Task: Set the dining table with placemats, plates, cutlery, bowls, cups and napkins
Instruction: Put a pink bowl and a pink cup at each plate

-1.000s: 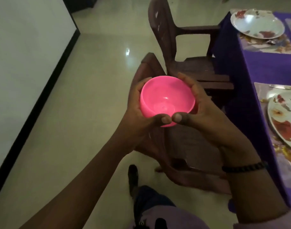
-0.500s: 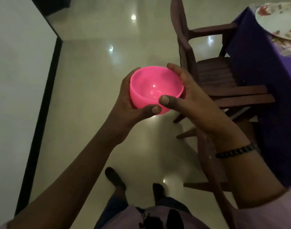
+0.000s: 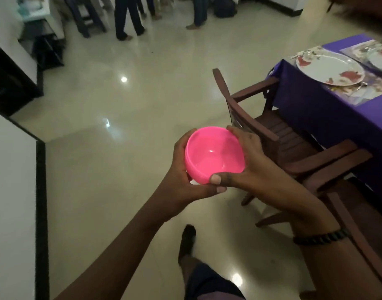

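Pink plastic, glossy and smooth, forms the bowl (image 3: pixel 215 155) that is held upright in mid-air above the floor (image 3: pixel 120 126), well apart from the table (image 3: pixel 328 109). The left hand (image 3: pixel 185 176) is curled round its left wall and the right hand (image 3: pixel 248 161) round its right wall, the thumbs meeting at the near rim; each grip is clamped on the bowl.

A slip is judged possible, since the plastic is slick. A wooden chair (image 3: pixel 283 144) stands between the bowl and the table, so a knock against its backrest could be caused in passing.

Nothing is seen inside the bowl. On the purple-clothed table a floral plate (image 3: pixel 329 69) is set on a placemat (image 3: pixel 359 92); the plate is seen to hold nothing, and no bowl is seen beside it.
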